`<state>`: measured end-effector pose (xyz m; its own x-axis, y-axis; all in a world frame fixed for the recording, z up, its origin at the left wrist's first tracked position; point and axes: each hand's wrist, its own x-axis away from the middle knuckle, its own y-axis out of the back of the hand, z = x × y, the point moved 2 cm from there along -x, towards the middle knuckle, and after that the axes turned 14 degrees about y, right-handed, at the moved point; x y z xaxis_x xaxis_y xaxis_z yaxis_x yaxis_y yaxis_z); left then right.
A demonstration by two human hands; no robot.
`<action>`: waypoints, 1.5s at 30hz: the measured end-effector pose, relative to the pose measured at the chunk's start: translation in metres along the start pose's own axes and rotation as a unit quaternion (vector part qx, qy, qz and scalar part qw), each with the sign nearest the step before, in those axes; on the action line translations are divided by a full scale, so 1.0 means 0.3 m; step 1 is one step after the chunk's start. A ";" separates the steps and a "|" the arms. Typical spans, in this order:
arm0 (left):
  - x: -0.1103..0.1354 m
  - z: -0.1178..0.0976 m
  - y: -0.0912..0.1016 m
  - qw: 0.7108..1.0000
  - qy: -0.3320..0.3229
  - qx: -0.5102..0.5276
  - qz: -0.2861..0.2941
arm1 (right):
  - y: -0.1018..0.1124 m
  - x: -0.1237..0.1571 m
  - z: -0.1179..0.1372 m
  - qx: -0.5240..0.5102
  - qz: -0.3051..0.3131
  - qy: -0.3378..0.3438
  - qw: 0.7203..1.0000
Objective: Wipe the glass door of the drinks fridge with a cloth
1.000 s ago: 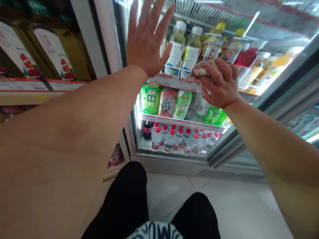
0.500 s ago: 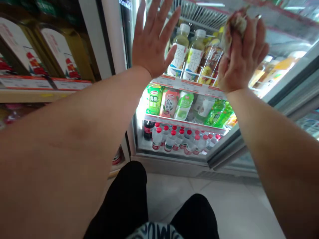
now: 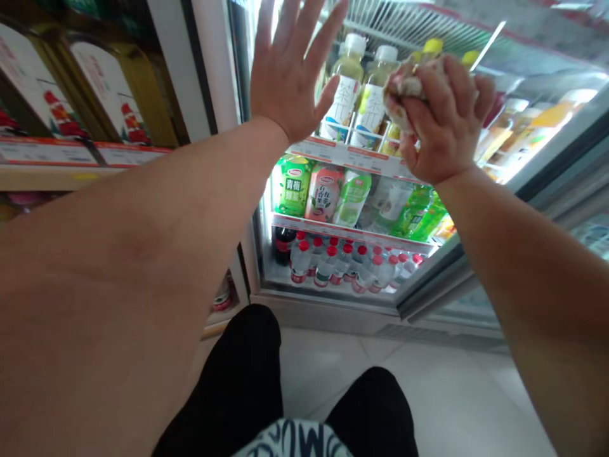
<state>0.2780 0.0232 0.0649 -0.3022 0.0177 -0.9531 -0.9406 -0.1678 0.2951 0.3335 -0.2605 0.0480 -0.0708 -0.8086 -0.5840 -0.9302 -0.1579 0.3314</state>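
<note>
My left hand (image 3: 292,76) is raised at the upper middle with its fingers spread and its palm turned away, in front of the drinks cooler's left side. It appears to lie flat against the glass front, though the contact is hidden. My right hand (image 3: 445,120) is closed round a crumpled, stained cloth (image 3: 398,95), held up before the upper shelf. Beyond the hands stand a white-capped tea bottle (image 3: 342,92) and a second tea bottle (image 3: 373,98) with a white label. Part of the bottles behind the cloth is hidden.
A lower cooler shelf (image 3: 352,230) carries green and pink drink bottles; several red-capped bottles (image 3: 332,263) stand at the bottom. Large oil bottles (image 3: 102,82) fill a shelf at the left. A grey door frame (image 3: 537,171) slants along the right. My knees are above the tiled floor (image 3: 451,381).
My right hand has moved left and slightly down with the cloth, uncovering yellow-capped bottles behind it. My left hand stays spread in nearly the same place.
</note>
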 end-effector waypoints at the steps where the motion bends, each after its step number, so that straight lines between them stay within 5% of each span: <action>1: 0.000 0.001 -0.004 1.000 -0.004 0.000 -0.007 | -0.004 0.002 -0.005 0.008 -0.017 -0.027 0.999; 4: -0.001 0.000 -0.006 1.000 0.003 -0.013 -0.003 | -0.017 0.015 -0.028 0.016 -0.127 -0.142 0.982; 6: 0.001 -0.004 -0.001 1.000 0.016 -0.018 0.010 | -0.025 0.022 -0.032 0.004 -0.188 -0.161 0.969; 12: 0.011 -0.017 0.024 1.000 -0.001 0.027 -0.012 | -0.027 0.017 0.013 -0.072 -0.153 0.014 0.986; 18: 0.023 -0.009 0.035 0.998 -0.047 0.049 -0.017 | -0.044 0.031 -0.012 -0.041 -0.245 -0.161 0.955; 25: 0.031 -0.010 0.046 0.995 -0.065 0.066 -0.033 | -0.058 0.035 0.035 -0.107 -0.120 0.015 0.987; 31: 0.011 -0.013 0.032 0.999 0.002 0.036 0.021 | -0.071 0.057 0.017 -0.068 -0.229 -0.189 0.952; 38: 0.005 -0.017 0.038 0.998 0.005 0.047 0.040 | -0.054 0.049 0.062 -0.099 -0.113 -0.027 0.988; 43: 0.007 -0.019 0.042 0.998 0.012 0.047 0.041 | -0.058 0.064 0.047 -0.097 -0.175 -0.167 0.966; 45: 0.005 -0.018 0.035 0.998 0.011 0.045 0.036 | -0.062 0.066 0.048 -0.101 -0.157 -0.171 0.967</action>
<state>0.2686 0.0161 0.0662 -0.3667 -0.0126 -0.9303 -0.9270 -0.0796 0.3665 0.3443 -0.2654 0.0196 0.0559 -0.4737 -0.8789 -0.8385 -0.5001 0.2162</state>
